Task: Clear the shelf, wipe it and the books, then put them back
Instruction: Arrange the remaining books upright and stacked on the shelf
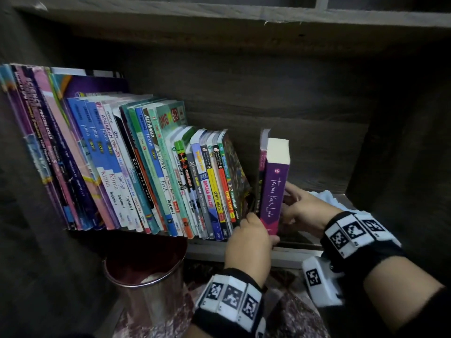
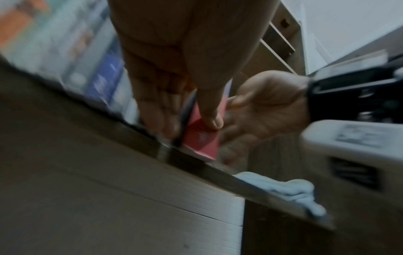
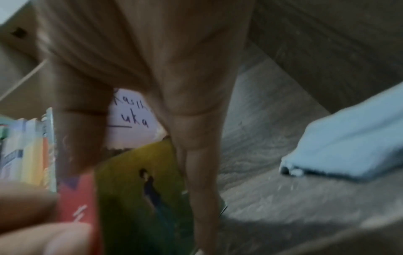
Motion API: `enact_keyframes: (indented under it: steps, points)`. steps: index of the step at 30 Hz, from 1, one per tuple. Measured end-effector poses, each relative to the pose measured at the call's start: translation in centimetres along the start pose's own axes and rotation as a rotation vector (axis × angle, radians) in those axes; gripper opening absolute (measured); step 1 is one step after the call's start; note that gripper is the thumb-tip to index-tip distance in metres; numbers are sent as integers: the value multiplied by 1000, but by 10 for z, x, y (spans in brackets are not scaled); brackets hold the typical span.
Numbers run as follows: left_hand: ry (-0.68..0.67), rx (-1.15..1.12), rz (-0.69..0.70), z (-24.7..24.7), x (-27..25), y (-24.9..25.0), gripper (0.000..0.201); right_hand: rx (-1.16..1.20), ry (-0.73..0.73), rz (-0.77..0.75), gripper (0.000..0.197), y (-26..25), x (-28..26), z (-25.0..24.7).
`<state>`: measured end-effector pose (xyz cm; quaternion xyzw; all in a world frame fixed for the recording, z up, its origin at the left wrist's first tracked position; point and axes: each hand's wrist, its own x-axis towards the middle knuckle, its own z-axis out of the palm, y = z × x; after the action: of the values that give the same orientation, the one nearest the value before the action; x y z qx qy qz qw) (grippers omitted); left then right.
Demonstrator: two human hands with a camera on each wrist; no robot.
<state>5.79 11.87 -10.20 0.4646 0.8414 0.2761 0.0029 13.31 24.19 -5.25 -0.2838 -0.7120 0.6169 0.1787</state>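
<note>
Dark wood shelf [image 1: 317, 243], deep in shadow, with a long row of books [image 1: 136, 167] leaning left from the far left side to about the middle. Upright and apart from that row, a thick purple book [image 1: 274, 191] near the front edge, pale page block on top, spine lettered "Terima Kasih, Luka" and shading to red at the foot; just beside it on the left, a thinner dark book [image 1: 262, 167], title unreadable.

Left hand [image 1: 249, 242] gripping the purple book at its foot: thumb on the red end of the spine, fingers curled round the left face, seen in the left wrist view. Right hand [image 1: 303, 211] on the right face, fingers laid long and flat against the cover [image 3: 139, 189], thumb toward the spine; a true grip hard to judge, wrist views badly blurred. Fingertips hidden behind the book in the head view.

Pale blue cloth [image 1: 329, 198] crumpled on the board right of the hands, partly behind the right wrist. Below the shelf, a metal bin [image 1: 146, 276], bottom cut off.
</note>
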Motion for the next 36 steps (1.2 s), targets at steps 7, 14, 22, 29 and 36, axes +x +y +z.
enact_keyframes:
  steps: [7,14,22,29,36]
  points:
    - [-58,108,63,-34,1,-27,25,-200,-100,-47,136,10,2,12]
    - [-125,108,-30,-29,7,-48,32,-280,-65,-10,129,15,14,21]
    - [-94,51,81,-21,14,-67,31,-312,-42,-73,157,34,35,20]
    - [-98,-69,79,-24,23,-72,30,-399,25,-140,147,44,47,31]
    - [-134,85,54,-32,24,-59,31,-524,-24,-98,126,29,20,32]
